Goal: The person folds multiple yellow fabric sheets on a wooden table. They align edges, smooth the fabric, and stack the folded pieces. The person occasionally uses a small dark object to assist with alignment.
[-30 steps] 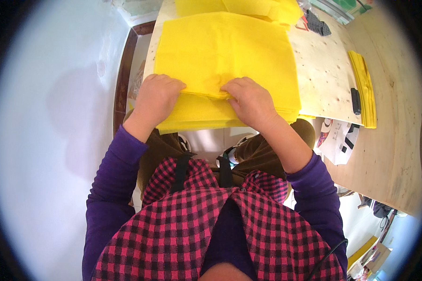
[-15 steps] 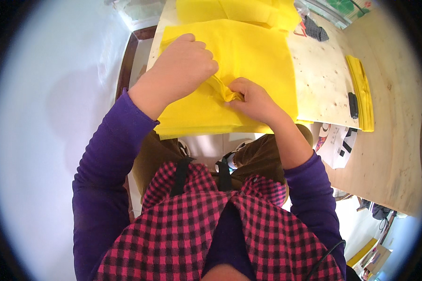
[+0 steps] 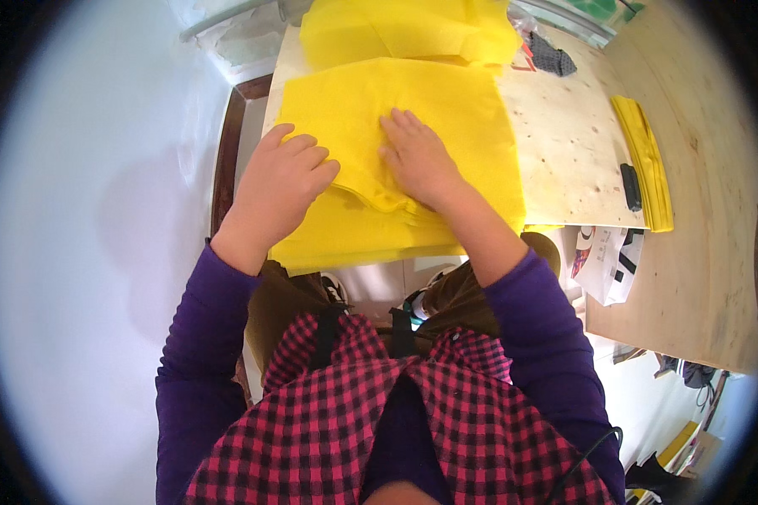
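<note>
A yellow cloth (image 3: 472, 126) lies over the near part of the table in flat layers, and a folded edge runs across it between my hands. At its left side my left hand (image 3: 284, 181) is closed on the upper layer, with fingers curled down and fingertips hidden. My right hand (image 3: 421, 160) lies flat on the middle of the cloth, fingers stretched out, palm down. Below that hand the layer's near edge is bunched in small wrinkles.
More yellow cloth (image 3: 404, 29) is heaped at the far side of the table (image 3: 564, 151). To the right lie a folded yellow strip (image 3: 644, 168), a small black object (image 3: 631, 187) and a white bag (image 3: 606, 261). A dark grey knitted thing (image 3: 552, 57) sits at the far right. A pale wall (image 3: 109, 252) stands left.
My right hand has let go of the pinched fold and flattened on the cloth, farther up. My left hand has come down and left. The upper layer now lies flatter.
</note>
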A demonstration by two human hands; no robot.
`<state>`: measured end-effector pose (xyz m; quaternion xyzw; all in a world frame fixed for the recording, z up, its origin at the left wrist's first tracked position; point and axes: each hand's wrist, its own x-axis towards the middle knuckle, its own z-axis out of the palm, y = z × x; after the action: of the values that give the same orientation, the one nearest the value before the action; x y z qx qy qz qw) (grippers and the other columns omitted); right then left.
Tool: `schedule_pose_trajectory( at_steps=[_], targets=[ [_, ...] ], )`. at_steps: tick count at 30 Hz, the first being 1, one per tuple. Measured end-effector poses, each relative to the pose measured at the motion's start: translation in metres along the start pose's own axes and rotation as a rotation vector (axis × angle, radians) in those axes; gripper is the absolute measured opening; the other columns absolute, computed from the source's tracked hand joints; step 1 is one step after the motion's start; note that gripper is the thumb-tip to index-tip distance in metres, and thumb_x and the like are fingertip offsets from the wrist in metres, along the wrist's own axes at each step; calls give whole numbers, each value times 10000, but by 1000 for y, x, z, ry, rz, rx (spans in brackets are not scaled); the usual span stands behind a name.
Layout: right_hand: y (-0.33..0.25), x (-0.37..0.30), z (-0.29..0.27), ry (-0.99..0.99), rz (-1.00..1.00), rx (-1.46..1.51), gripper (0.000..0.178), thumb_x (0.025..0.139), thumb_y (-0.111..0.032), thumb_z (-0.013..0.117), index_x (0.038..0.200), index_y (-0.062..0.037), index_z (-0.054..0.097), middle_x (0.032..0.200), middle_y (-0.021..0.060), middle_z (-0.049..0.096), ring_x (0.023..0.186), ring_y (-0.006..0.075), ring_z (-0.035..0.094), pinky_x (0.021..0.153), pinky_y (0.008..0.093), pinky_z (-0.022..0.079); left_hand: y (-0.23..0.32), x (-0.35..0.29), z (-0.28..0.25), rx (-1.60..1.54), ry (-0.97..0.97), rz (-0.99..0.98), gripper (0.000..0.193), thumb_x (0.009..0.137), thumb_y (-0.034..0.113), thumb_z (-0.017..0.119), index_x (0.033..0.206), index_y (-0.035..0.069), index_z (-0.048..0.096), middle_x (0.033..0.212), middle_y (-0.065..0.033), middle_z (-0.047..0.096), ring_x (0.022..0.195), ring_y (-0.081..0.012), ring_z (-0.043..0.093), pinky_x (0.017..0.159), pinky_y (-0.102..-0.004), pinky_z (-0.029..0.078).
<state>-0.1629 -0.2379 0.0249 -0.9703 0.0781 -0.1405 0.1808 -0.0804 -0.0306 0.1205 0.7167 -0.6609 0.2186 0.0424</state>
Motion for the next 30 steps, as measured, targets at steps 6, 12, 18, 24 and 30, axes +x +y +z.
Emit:
schedule_pose_trajectory(
  at_steps=[6,12,18,24,30],
  targets=[
    [2,-10,18,96,-41,-76,524,923,-299,527,1361,-19,460,1439,202,421,1355,315,376,1115,431,288,18,-21,26,69,165,-311,371,816,115,619,1184,82,585,1286,-114,559,1243,-275,495,1113,-473,266],
    [-3,-12,19,122,-45,48,506,862,-279,560,1275,11,519,1379,199,482,1303,335,430,1080,444,323,43,-43,72,-1025,700,-1080,784,869,121,681,1491,39,211,1533,-150,227,1393,-321,278,1115,-454,305],
    [7,-18,25,132,14,153,556,905,-330,533,1332,17,458,1456,213,389,1379,337,326,1135,447,220,45,-36,81,-1856,843,-1225,470,962,129,535,1393,11,387,1368,-138,478,1229,-268,497,1041,-396,421],
    [6,-14,21,191,4,114,566,917,-316,519,1373,4,417,1461,219,375,1384,347,319,1134,456,251,-4,-65,79,-2265,749,-1447,568,980,428,435,1353,-1,454,1334,-163,528,1220,-291,509,1020,-432,432],
    [2,-15,18,109,73,67,611,954,-363,469,1433,-7,342,1517,184,307,1430,290,245,1167,438,173,-31,-62,85,-2317,507,-1313,516,1010,369,380,1347,-18,441,1287,-159,560,1155,-284,563,968,-414,479]
  ],
)
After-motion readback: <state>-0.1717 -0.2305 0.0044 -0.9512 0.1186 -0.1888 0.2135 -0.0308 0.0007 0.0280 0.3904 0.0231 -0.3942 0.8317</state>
